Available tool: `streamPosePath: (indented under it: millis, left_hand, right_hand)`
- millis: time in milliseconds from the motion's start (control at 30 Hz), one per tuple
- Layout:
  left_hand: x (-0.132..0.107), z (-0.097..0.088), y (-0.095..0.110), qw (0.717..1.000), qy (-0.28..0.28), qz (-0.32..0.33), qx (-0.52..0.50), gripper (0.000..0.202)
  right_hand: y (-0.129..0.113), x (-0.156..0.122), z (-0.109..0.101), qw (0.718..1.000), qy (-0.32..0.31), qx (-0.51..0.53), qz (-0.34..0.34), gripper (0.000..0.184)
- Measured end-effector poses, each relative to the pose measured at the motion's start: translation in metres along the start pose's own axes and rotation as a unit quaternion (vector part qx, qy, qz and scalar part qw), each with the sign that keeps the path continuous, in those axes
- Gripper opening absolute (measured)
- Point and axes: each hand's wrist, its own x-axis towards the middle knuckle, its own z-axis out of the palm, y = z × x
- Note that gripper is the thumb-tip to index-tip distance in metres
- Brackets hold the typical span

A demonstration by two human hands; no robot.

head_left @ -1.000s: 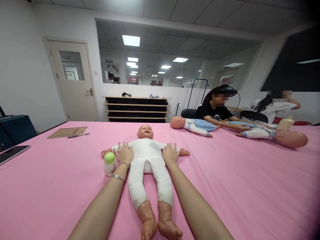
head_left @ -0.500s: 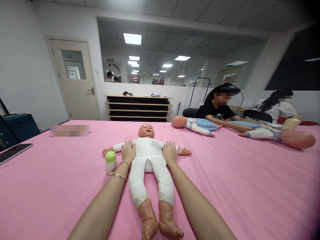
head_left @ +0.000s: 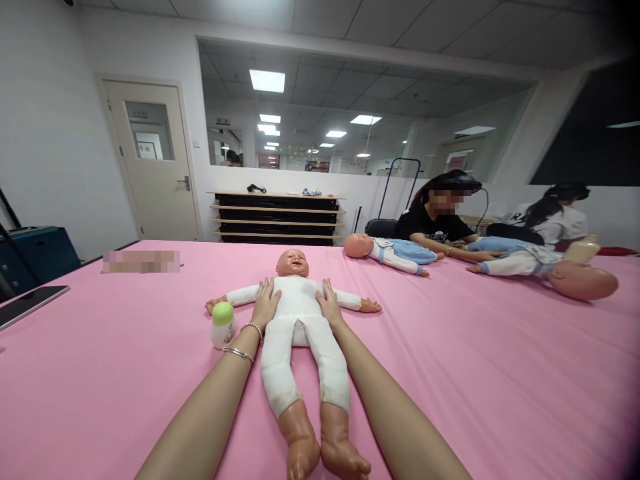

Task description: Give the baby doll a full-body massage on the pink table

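Note:
A baby doll with a white cloth body lies on its back on the pink tablecloth, arms spread, head away from me and bare feet near me. My left hand rests flat on the left side of its chest, fingers stretched out. On the opposite side, my right hand lies against the chest with its fingers extended. Neither hand grips anything. Beside my left wrist stands a small white bottle with a green cap, close to the doll's hand.
Farther right lie a doll in blue and white and another similar doll, which a seated person touches. A second person sits behind. A tablet-like device lies at the left edge; a blurred-out item is at the back left.
Both my hands have moved inward from the doll's upper arms onto the sides of its chest. At the right, the other person's doll has shifted slightly left.

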Motion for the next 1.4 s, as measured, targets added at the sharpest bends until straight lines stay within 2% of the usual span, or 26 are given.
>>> streamPosePath:
  millis: [67, 133, 200, 233, 333, 467, 567, 600, 667, 767, 833, 967, 1033, 1100, 1133, 1200, 1300, 1400]
  left_hand:
    - [-0.002, -0.001, 0.001, 0.998, 0.010, 0.058, -0.013, 0.055]
    - [-0.003, -0.003, 0.003, 0.995, -0.042, 0.095, -0.011, 0.050]
    - [-0.004, -0.003, 0.005, 0.994, -0.086, 0.072, 0.010, 0.044]
    - [-0.003, -0.002, 0.005, 0.995, -0.088, 0.049, 0.021, 0.042]
    - [0.000, 0.001, 0.001, 0.999, -0.038, 0.006, 0.023, 0.041]
    - [0.001, 0.004, -0.005, 0.996, 0.036, -0.038, -0.070, 0.041]
    - [-0.007, 0.000, 0.000, 0.984, 0.037, -0.070, -0.158, 0.048]
    - [-0.012, -0.003, 0.003, 0.983, 0.025, -0.059, -0.171, 0.050]
    - [-0.025, -0.007, 0.011, 0.986, -0.013, 0.005, -0.163, 0.052]
    - [-0.046, -0.013, 0.020, 0.985, -0.101, 0.106, -0.087, 0.046]
    - [-0.057, -0.016, 0.020, 0.987, -0.130, 0.094, -0.030, 0.044]
    - [-0.065, -0.018, 0.012, 0.997, -0.080, -0.007, 0.000, 0.051]
    - [-0.067, -0.019, 0.009, 0.999, -0.041, 0.015, -0.029, 0.054]
    - [-0.068, -0.020, 0.010, 0.995, -0.011, 0.081, -0.058, 0.056]
    - [-0.069, -0.021, 0.011, 0.991, -0.014, 0.117, -0.064, 0.056]
    - [-0.072, -0.021, 0.015, 0.985, -0.062, 0.154, -0.055, 0.054]
    - [-0.074, -0.021, 0.020, 0.983, -0.137, 0.119, -0.034, 0.049]
    - [-0.075, -0.020, 0.024, 0.985, -0.140, 0.096, -0.033, 0.048]
  right_hand:
    - [-0.001, -0.002, -0.002, 0.999, -0.014, 0.023, -0.047, 0.052]
    - [-0.001, -0.003, -0.003, 0.992, -0.078, 0.027, -0.097, 0.047]
    - [0.000, -0.003, -0.002, 0.987, -0.122, 0.009, -0.103, 0.044]
    - [0.002, -0.002, -0.001, 0.988, -0.121, -0.002, -0.093, 0.043]
    - [0.007, 0.001, 0.004, 0.996, -0.076, -0.014, -0.049, 0.044]
    - [0.004, 0.001, 0.003, 0.997, -0.030, 0.070, 0.001, 0.048]
    - [-0.013, -0.007, -0.007, 0.991, -0.028, 0.127, 0.036, 0.053]
    - [-0.020, -0.012, -0.010, 0.990, -0.040, 0.132, 0.028, 0.053]
    - [-0.033, -0.024, -0.015, 0.989, -0.097, 0.113, -0.024, 0.049]
    - [-0.041, -0.041, -0.016, 0.976, -0.190, 0.028, -0.101, 0.040]
    - [-0.035, -0.050, -0.013, 0.982, -0.176, -0.004, -0.076, 0.039]
    - [-0.015, -0.058, -0.012, 0.994, -0.093, 0.047, 0.024, 0.047]
    - [-0.011, -0.060, -0.015, 0.994, -0.064, 0.078, 0.034, 0.055]
    - [-0.013, -0.061, -0.019, 0.994, -0.030, 0.106, -0.005, 0.065]
    - [-0.016, -0.062, -0.021, 0.992, -0.027, 0.118, -0.038, 0.068]
    - [-0.022, -0.065, -0.023, 0.984, -0.076, 0.127, -0.098, 0.068]
    - [-0.028, -0.068, -0.022, 0.972, -0.171, 0.106, -0.120, 0.064]
    - [-0.029, -0.069, -0.020, 0.974, -0.173, 0.085, -0.120, 0.061]
